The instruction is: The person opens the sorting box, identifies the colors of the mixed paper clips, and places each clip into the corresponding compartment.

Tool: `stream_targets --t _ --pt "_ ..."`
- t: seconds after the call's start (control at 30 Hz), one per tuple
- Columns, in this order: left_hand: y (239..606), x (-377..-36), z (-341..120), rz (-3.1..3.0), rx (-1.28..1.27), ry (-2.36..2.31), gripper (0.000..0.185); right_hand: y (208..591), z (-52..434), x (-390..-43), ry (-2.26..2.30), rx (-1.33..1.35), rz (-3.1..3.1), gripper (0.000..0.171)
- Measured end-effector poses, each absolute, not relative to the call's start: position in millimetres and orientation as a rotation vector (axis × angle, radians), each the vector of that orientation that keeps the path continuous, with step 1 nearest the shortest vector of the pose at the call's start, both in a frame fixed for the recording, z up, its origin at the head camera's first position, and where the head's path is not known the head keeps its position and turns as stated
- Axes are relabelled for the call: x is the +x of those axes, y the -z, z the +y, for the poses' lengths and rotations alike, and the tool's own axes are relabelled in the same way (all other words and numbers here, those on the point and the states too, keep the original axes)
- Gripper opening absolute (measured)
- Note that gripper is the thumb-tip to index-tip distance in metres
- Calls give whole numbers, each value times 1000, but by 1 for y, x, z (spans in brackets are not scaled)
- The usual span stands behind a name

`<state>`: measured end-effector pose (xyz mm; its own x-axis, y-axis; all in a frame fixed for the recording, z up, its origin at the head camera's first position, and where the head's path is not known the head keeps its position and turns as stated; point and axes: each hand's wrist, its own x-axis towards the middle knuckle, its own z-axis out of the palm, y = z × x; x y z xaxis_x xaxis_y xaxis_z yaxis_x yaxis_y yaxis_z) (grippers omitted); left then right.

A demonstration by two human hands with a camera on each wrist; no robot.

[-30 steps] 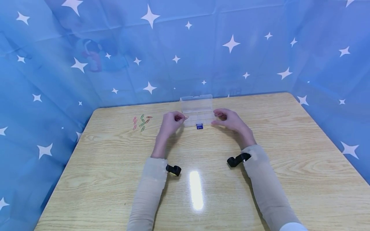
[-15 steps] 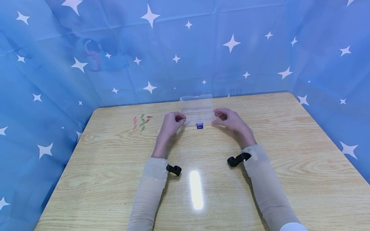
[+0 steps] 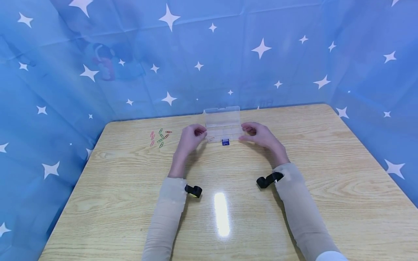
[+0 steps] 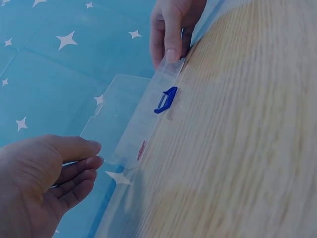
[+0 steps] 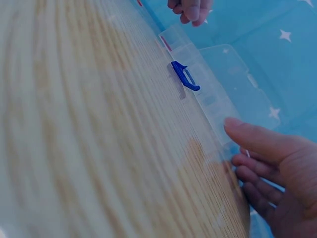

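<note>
My left hand was loose; my right hand held the box.
A bump could have spilled the red clip.

The person wears long, pale beige-grey sleeves, the left sleeve creased along the forearm and the right sleeve meeting a white piece of fabric low down; both leave the left hand and right hand bare. Small black wrist devices with rounded ends jut from the cuffs, the left one showing a touch of yellow.
</note>
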<state>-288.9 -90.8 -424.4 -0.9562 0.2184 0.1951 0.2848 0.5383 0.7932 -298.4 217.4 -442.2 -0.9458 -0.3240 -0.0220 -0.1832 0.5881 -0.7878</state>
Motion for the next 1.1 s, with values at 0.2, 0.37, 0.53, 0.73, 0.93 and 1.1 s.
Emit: stream_targets --t 0.2,0.37,0.53,0.73,0.93,1.1 --pt "423 -291 -104 -2669 -421 1388 17 441 218 -298 1295 -431 2643 68" --pt "419 -291 -118 -2635 -391 1389 19 440 218 -299 1291 -428 2644 69" --pt "415 -290 -129 -2618 -345 1402 21 440 218 -300 1286 -435 2650 68" --pt "414 -290 -138 -2618 -289 1397 22 439 218 -300 1285 -432 2649 68" --pt "415 -291 -144 -2619 -283 1371 22 440 218 -299 1289 -427 2651 68" --pt "416 -289 -150 -2634 -274 1357 23 443 218 -299 1269 -425 2662 70"
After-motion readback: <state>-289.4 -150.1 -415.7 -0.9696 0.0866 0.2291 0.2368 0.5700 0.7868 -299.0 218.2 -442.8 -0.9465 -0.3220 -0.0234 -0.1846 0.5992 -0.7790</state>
